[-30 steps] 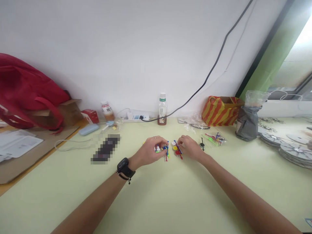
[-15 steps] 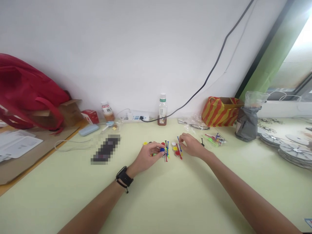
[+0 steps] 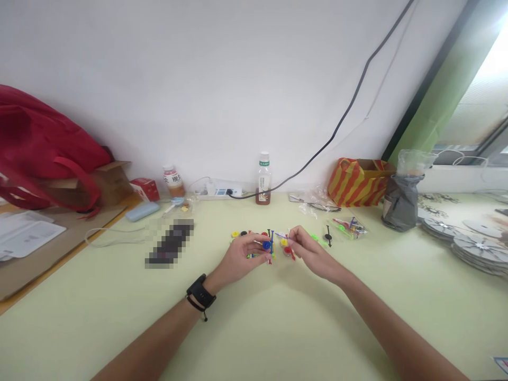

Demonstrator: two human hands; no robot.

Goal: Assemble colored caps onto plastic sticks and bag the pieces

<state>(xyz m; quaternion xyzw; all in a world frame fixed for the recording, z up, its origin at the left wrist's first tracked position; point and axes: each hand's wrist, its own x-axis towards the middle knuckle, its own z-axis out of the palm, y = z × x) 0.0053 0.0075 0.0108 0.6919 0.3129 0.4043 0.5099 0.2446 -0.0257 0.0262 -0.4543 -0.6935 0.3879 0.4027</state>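
Between its thumb and fingers, my left hand (image 3: 246,253) holds a small round blue plastic piece (image 3: 266,245). My right hand (image 3: 311,251) pinches a thin blue stick (image 3: 281,236), which points left toward the blue piece; the two look apart. Beneath and between the hands lie several small coloured rods and round pieces, among them a yellow disc (image 3: 284,242) and a red disc (image 3: 288,251). A yellow round piece (image 3: 235,234) and a black one (image 3: 243,233) sit behind my left hand. Fingers hide part of the pile.
Right of my hands lie a black disc with a rod through it (image 3: 327,237) and a clear bag of coloured pieces (image 3: 351,227). A drink bottle (image 3: 263,180) stands by the wall near a power strip (image 3: 222,191). A pixelated dark object (image 3: 170,243) lies left.
My right hand has lifted a blue stick from the pile and brought it left and nearer me. My left hand still holds the blue piece, now turned slightly.
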